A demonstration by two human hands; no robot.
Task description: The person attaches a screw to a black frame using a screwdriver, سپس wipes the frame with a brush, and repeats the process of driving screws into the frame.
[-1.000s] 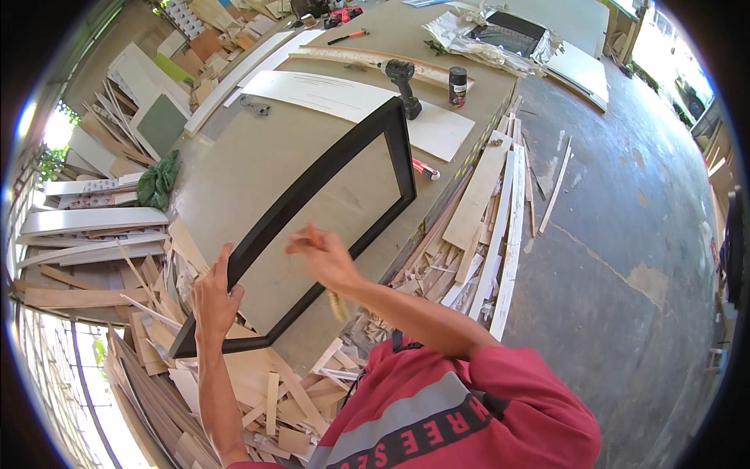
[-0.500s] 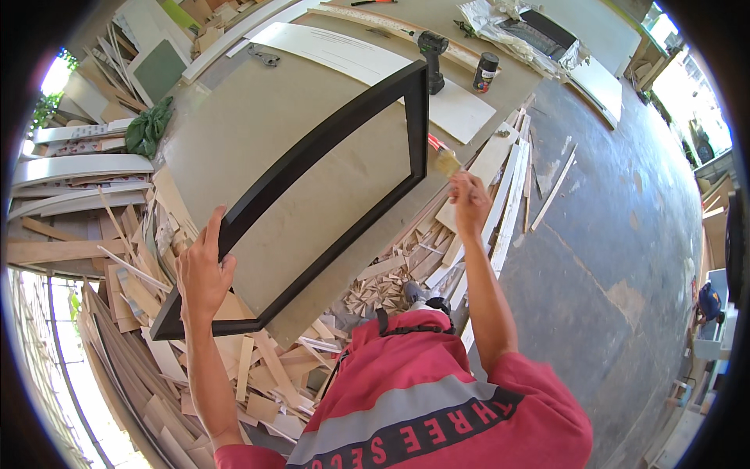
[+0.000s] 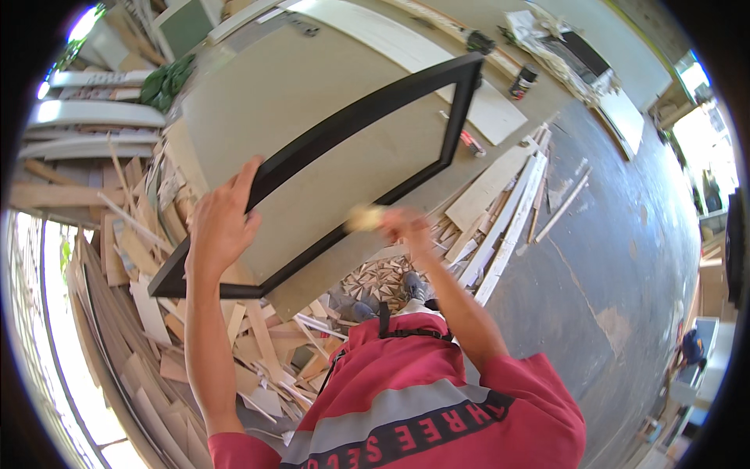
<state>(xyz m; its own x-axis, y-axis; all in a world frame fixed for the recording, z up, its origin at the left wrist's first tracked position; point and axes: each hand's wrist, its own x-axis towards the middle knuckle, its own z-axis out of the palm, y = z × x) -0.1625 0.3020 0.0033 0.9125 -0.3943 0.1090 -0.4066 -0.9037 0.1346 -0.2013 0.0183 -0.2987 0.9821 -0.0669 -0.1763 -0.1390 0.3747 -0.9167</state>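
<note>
Tabletop (image 3: 312, 94): large grey board surface; carries the work.
Black frame (image 3: 359, 125): rectangular, open-centred, lying flat on the tabletop, near corner overhanging the scrap-wood pile (image 3: 133, 258).
Left hand (image 3: 221, 223): fingers spread, pressed on the frame's near rail. Keep your weight here so it cannot slide.
Right hand (image 3: 405, 224): closed on a small pale pad (image 3: 364, 217), blurred, at the frame's lower rail. Work in even strokes along the rail.

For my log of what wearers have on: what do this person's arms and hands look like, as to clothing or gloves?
Both forearms are bare, and neither the left hand nor the right hand has a glove. No watch or ring can be made out. The person wears a red short-sleeved shirt with a grey band and a dark lettered stripe.
</note>
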